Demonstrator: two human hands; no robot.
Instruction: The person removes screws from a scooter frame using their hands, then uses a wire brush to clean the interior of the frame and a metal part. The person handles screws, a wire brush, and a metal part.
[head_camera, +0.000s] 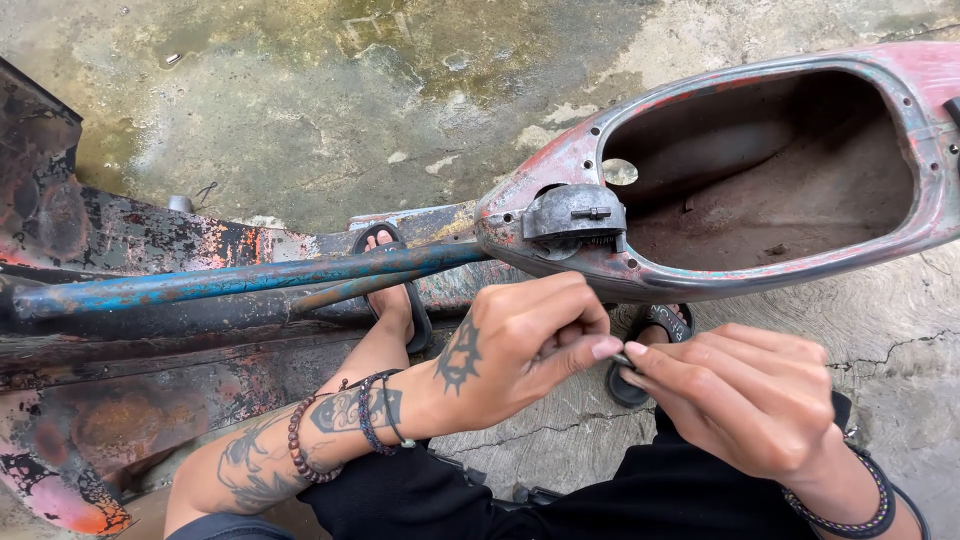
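Note:
My left hand (520, 350), tattooed, with bead bracelets on the wrist, meets my right hand (745, 400) just below an old scooter frame. Both pinch a small dark metal piece (621, 361) between thumb and fingertips; most of it is hidden by the fingers. Right above the hands is a grey metal bracket (573, 212) at the front of the frame's open, rusty red seat tub (760, 170). A blue-painted frame tube (250, 280) runs left from the bracket.
The rusted scooter body panel (110, 400) lies at the left under the tube. My sandalled feet (392, 290) rest on cracked, stained concrete floor (400, 110). My black shorts (640, 500) fill the bottom edge.

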